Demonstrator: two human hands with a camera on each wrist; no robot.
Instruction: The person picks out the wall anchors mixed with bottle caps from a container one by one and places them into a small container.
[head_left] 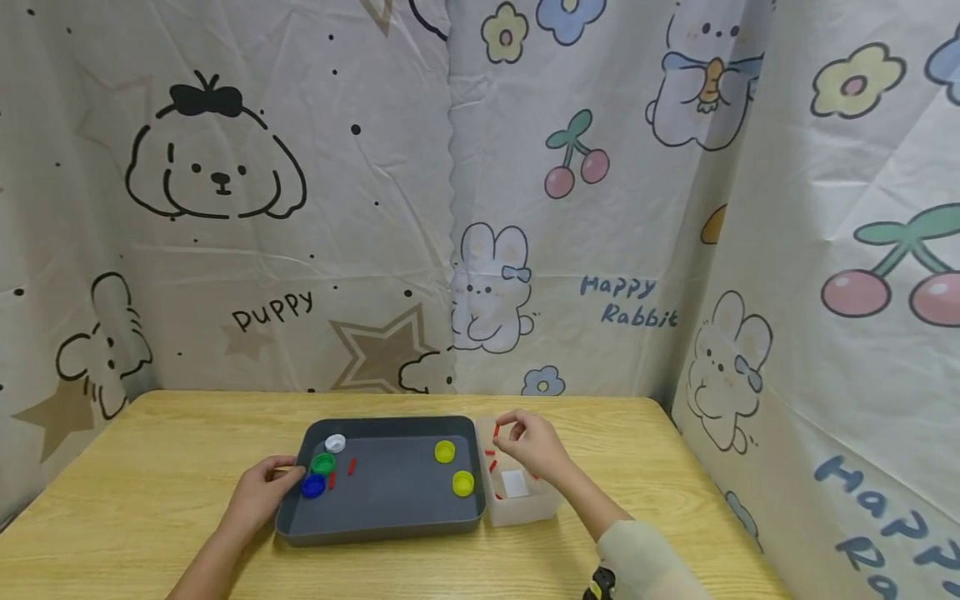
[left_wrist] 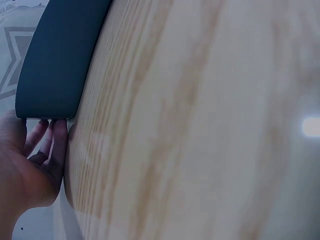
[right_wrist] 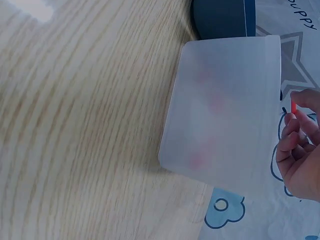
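Above the translucent white box (head_left: 517,510), my right hand (head_left: 534,446) pinches a small red stick (right_wrist: 293,105) between thumb and finger. More red sticks and a white square piece (head_left: 514,483) lie in the box. My left hand (head_left: 258,496) holds the left edge of the dark grey tray (head_left: 390,521), its fingers (left_wrist: 59,145) against the outer wall. Inside the tray, on the left, are a white cap (head_left: 335,443), a green cap (head_left: 322,464) and a blue cap (head_left: 313,486). Two red sticks (head_left: 352,467) lie beside them. Two yellow caps (head_left: 445,452) sit at the tray's right side.
Tray and box stand side by side on a light wooden table (head_left: 135,508). A printed curtain (head_left: 390,208) with cartoon animals, flowers and cherries hangs behind the table and along its sides.
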